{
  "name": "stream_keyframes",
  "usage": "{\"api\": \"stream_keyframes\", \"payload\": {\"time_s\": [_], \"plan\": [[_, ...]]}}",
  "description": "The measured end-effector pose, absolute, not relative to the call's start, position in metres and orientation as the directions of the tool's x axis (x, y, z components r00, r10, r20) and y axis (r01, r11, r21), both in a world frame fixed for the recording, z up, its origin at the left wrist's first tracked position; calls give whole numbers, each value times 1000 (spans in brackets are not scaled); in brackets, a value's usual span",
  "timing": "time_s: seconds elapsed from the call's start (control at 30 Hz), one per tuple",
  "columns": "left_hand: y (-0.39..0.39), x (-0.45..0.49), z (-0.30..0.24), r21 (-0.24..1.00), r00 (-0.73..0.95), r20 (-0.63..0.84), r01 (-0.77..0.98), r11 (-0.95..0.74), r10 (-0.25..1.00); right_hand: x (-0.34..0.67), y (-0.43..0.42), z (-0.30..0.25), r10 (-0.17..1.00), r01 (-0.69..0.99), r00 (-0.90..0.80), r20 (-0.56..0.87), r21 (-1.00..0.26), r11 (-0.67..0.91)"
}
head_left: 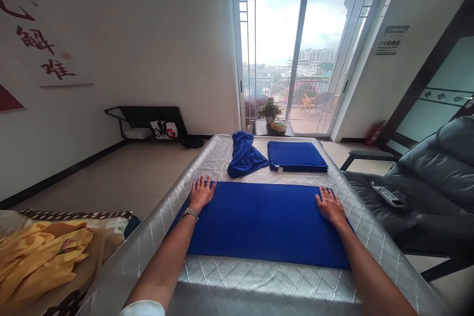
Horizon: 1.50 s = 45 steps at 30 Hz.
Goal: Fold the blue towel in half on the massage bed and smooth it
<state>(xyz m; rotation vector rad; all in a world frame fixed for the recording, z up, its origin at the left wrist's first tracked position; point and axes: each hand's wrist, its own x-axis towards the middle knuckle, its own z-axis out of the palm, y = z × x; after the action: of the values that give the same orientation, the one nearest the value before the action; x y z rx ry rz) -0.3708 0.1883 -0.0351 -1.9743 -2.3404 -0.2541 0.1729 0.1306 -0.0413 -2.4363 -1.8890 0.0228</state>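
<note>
A blue cloth, perhaps a towel [262,222], lies spread flat as a wide rectangle across the quilted mattress [274,281]. My left hand [202,193] rests palm down on its far left corner, fingers spread. On the far right corner lies my right hand [329,205], also flat with the fingers stretched out. Beyond the cloth, a crumpled blue cloth [246,155] sits on the left. To the right of it is a neat stack of folded blue cloths [297,154] with a white tag at the front edge.
Right of the mattress stands a dark recliner [437,173] with a remote control [388,194] on its seat. Yellow clothing [40,252] lies on a bed at the lower left. Past the far mattress edge, a chair [259,128] carries a potted plant [270,108], before glass sliding doors [301,19].
</note>
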Motion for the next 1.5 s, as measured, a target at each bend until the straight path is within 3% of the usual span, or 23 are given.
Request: {"api": "stream_keyframes", "payload": {"time_s": [0.1,0.23,0.3,0.57,0.73,0.93,1.13,1.27,1.4,1.5], "plan": [[182,-318,-30,99,-23,241,995,-1,970,175,132,-44,968,967,249,27,-56,-247],[168,-225,-35,173,346,240,904,-391,907,176,132,-46,969,968,246,39,-56,-244],[164,-192,-40,207,407,243,865,-457,880,176,131,-44,969,968,246,37,-52,-244],[175,-224,-51,231,296,127,919,-318,947,175,130,-40,969,969,245,24,-46,-244],[181,-315,-44,151,79,44,985,-84,996,176,132,-43,967,967,254,20,-35,-253],[182,-409,-51,114,-168,71,981,159,983,177,133,-50,965,967,255,62,-17,-255],[180,-414,-53,127,-195,120,976,179,973,164,128,-23,960,960,277,36,40,-278],[178,-410,-52,134,-195,139,975,177,971,124,129,1,950,947,282,132,118,-297],[178,-411,-53,143,-206,153,972,184,967,43,130,1,987,992,67,147,100,-83],[177,-412,-52,143,-203,147,973,182,968,-25,127,-5,978,978,-193,84,-64,198]]}}
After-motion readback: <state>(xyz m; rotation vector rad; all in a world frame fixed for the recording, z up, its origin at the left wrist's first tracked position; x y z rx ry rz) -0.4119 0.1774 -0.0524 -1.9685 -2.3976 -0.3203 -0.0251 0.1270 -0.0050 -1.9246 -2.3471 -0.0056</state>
